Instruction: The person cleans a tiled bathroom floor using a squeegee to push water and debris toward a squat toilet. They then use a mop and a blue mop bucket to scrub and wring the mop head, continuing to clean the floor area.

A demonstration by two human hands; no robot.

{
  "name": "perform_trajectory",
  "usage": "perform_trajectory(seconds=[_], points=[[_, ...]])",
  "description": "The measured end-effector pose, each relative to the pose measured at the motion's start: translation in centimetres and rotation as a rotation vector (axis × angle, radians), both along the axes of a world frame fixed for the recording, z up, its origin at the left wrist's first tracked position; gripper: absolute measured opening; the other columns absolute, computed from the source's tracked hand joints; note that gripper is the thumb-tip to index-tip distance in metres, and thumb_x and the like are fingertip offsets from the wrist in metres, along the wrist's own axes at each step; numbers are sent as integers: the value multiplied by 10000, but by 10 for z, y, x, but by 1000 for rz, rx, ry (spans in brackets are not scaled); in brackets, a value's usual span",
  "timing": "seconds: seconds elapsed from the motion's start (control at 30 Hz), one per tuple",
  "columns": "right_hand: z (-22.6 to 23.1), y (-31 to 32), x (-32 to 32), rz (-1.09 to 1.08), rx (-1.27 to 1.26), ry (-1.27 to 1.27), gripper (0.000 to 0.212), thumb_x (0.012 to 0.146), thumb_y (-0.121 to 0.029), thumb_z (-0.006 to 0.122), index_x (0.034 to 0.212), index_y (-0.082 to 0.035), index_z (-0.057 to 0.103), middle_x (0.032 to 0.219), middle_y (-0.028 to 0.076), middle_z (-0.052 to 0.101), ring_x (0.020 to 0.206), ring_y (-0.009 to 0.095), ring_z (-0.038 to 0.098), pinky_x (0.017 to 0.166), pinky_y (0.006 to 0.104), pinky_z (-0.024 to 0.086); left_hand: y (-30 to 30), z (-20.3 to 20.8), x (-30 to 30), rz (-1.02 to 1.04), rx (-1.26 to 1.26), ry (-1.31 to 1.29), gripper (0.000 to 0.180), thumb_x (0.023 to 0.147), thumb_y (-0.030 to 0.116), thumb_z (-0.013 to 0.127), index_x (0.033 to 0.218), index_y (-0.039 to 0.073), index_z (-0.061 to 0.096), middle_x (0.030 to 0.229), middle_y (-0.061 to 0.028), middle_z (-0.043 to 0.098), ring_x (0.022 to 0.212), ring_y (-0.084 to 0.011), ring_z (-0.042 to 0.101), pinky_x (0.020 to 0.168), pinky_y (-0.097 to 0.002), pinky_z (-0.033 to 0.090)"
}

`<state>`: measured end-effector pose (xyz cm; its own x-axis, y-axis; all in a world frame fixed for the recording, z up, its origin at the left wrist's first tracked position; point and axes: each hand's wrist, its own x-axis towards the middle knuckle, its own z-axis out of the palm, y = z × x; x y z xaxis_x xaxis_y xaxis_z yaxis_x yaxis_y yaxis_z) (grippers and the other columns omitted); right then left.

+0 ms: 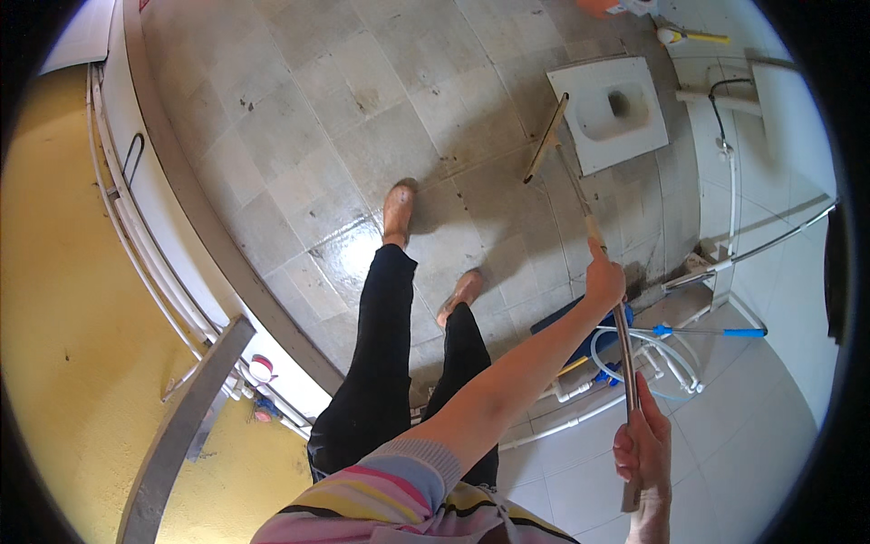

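Note:
Both hands grip a long-handled floor squeegee (628, 363), whose pole slants from the lower right up toward the far floor. My left hand (604, 276) is wrapped around the upper part of the visible pole, its arm reaching across from the lower middle. Closer to the pole's near end, my right hand (645, 444) is closed around it. The squeegee's narrow blade head (546, 140) rests on the tiled floor (362, 100), beside the left edge of a white squat toilet (589, 156).
My bare feet (397, 213) stand on the tiles, partly wet nearby. Pipes and a coiled pale hose (603, 349) run along the right, near a blue-handled tool (743, 333). A yellow-handled brush (702, 37) is beyond the toilet. A grey bar (186, 426) crosses the lower left.

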<state>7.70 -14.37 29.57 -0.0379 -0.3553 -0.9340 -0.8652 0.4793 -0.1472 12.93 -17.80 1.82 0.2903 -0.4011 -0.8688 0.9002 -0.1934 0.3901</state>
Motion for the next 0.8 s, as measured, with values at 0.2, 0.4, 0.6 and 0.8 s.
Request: perform_trajectory(seconds=[0.2,0.4,0.6,0.8], points=[[-51,49,94,55,486,-195,567,929,-126,423,1446,-149,193,545,-25,437,368,24,362,306,191,317,167,-61,122,300,232,-227,595,866,126,473,1383,121,179,749,-153,584,461,-250,575,380,-362,495],[-224,142,238,295,820,-666,523,938,-144,437,1429,-180,261,670,11,492,439,47,411,395,198,366,383,-164,326,244,721,-478,147,879,180,472,964,112,374,678,-90,491,475,-198,510,395,-353,446],[-215,64,218,80,708,-378,491,942,-162,452,1411,-149,308,649,8,491,437,29,391,372,170,330,277,-239,282,-557,1024,-694,348,861,245,530,1116,46,402,663,-111,563,549,-253,565,492,-409,461],[-72,-22,99,-199,356,-142,525,916,-192,519,1404,-169,326,601,18,490,403,26,372,325,168,289,69,-111,128,-332,134,-148,757,867,128,467,1402,-4,-50,772,-197,596,675,-292,608,576,-400,486]])
